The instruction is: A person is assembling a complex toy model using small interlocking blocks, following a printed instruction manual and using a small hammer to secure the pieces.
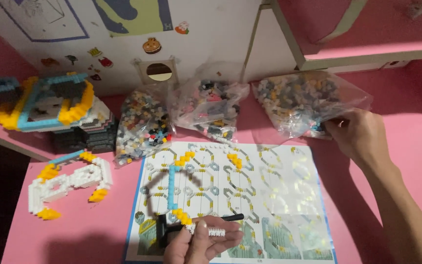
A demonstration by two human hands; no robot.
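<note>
Your right hand (pixel 357 134) is pinching the rightmost clear brick bag (pixel 308 100) by the desk's back edge, while your left hand (pixel 202 242), at the front edge, is gripping a curved brick strip (pixel 173 190) and black tool (pixel 164 230).

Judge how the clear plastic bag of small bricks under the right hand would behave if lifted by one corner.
The clear bag of small bricks would probably sag and shift, since its film looks thin and crumpled. It may feel fairly heavy for its size, being packed full. The right hand grips its edge; loose pieces would likely slide toward the low end.

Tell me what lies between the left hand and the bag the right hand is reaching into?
In the head view, only the instruction sheet lies between the left hand and the bag.
</note>
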